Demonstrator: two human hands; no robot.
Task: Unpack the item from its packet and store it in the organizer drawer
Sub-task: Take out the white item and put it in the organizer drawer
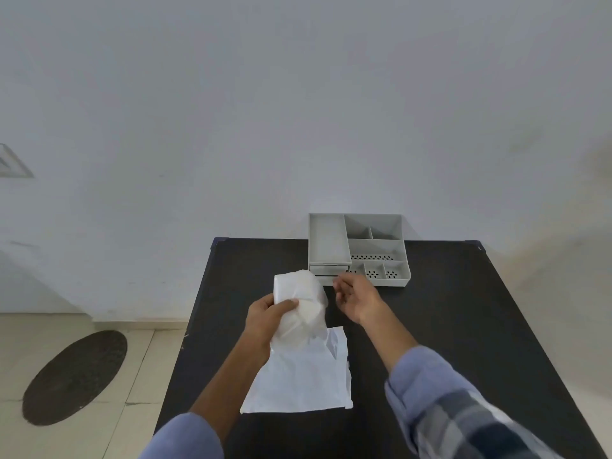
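My left hand (266, 321) grips a white wrapped bundle, the item (299, 306), and holds it up over the dark table. Under it a flat white packet (298, 379) lies on the table, its torn top end towards the item. My right hand (356, 298) hovers just right of the item with its fingers apart and nothing in them, close in front of the grey organizer (359, 248). The organizer stands at the table's far edge against the wall. Its drawer (328, 269) at the front left looks pushed in; what is in it is hidden.
The black table (447, 326) reaches from the wall to the frame's bottom. The organizer's top has several open compartments, some with perforated floors. Left of the table, a dark oval mat (74, 377) lies on the tiled floor.
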